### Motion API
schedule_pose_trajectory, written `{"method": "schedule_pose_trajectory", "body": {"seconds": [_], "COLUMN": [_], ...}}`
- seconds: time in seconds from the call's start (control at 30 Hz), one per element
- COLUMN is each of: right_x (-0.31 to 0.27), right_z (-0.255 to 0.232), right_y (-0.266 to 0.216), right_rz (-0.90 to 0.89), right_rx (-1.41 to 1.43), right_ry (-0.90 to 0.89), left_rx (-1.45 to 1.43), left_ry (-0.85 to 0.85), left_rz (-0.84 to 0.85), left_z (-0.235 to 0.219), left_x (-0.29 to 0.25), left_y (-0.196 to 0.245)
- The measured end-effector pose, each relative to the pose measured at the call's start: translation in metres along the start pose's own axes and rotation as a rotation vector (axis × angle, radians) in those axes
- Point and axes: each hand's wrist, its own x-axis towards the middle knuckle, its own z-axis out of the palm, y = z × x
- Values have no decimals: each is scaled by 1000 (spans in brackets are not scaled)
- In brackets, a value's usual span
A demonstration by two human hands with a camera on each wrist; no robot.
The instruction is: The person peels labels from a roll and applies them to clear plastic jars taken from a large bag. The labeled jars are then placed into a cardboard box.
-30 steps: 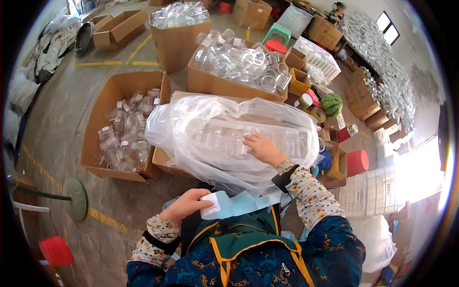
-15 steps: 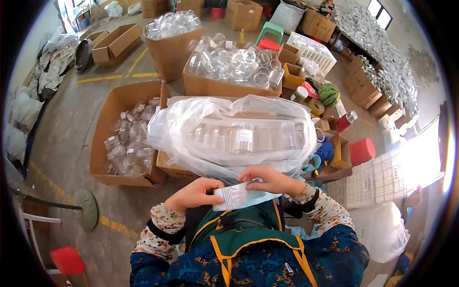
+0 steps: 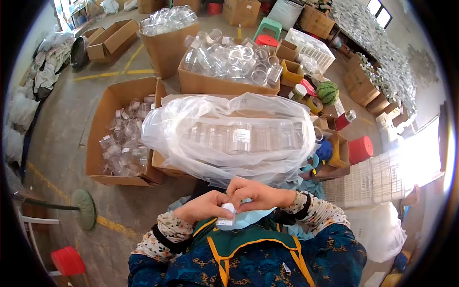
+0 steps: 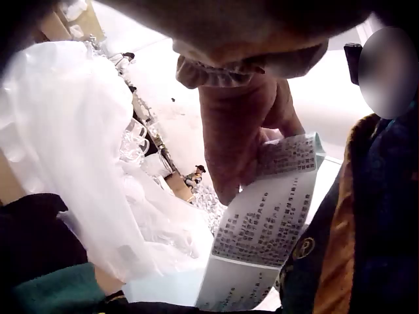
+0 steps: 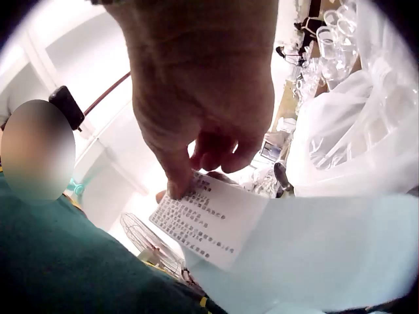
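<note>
Over the lap, in the head view, my left hand (image 3: 203, 209) pinches a strip of white printed labels (image 3: 225, 221) between thumb and fingers. My right hand (image 3: 260, 195) meets it there, fingertips at the label's upper edge. From the right wrist, its thumb presses on a corner of the printed label (image 5: 203, 219), and pale blue backing (image 5: 321, 242) trails away. The left wrist view shows several rows of print along the strip (image 4: 262, 216). Ahead, clear plastic jars (image 3: 260, 136) lie in a row inside an opened plastic bag (image 3: 165, 131); one carries a white label (image 3: 242, 136).
A carton (image 3: 98, 138) of loose clear jars stands left of the bag, another carton (image 3: 229, 86) behind it. To the right are a watermelon (image 3: 327, 93), a red stool (image 3: 360, 149) and white crates (image 3: 377, 182). A green round base (image 3: 83, 209) sits on the floor at left.
My right hand has left the jars, where a label now shows on one, and come back to the strip. Both hands have since drawn together, and the strip is bent between them.
</note>
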Motion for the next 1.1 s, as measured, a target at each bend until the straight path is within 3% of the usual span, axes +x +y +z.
{"method": "schedule_pose_trajectory", "body": {"seconds": [0.07,0.17,0.23,0.27,0.3,0.33,0.37,0.43,0.47,0.5,0.57,0.6,0.73,0.83,0.9,1.0,1.1], "right_x": [-6,-20,-32,-37,-40,-43,-41,-40,-41,-39,-35,-30,-26,-29,-36,-43,-70], "right_z": [-8,-39,-87,-109,-132,-151,-164,-183,-188,-191,-193,-194,-183,-170,-162,-154,-137], "right_y": [4,28,42,53,52,69,87,124,140,153,179,187,208,210,205,198,225], "right_rz": [-37,-64,-96,-35,261,349,355,437,444,442,620,599,670,714,442,458,408], "right_rx": [-26,458,626,537,102,-49,-52,-704,-801,-802,-871,-890,-952,-1095,-1361,-1325,-1242], "right_ry": [10,564,708,785,793,675,674,288,157,150,26,-6,-40,31,145,283,256], "left_rx": [17,-20,-35,-74,-114,-138,-143,-163,-167,-174,-189,-194,-180,-187,-186,-160,-75], "left_ry": [77,274,296,321,346,365,360,336,336,332,331,340,348,335,330,330,293], "left_rz": [4,34,40,24,7,-19,-19,-10,-6,2,18,24,29,23,18,6,29], "left_z": [-17,-33,-47,-52,-55,-55,-58,-61,-62,-62,-64,-64,-67,-68,-66,-62,-54], "left_x": [1,-8,-15,-18,-20,-21,-21,-21,-19,-18,-17,-17,-18,-18,-18,-16,-11], "left_y": [-12,-13,-24,-28,-32,-32,-35,-41,-42,-43,-46,-46,-48,-50,-49,-44,-38]}}
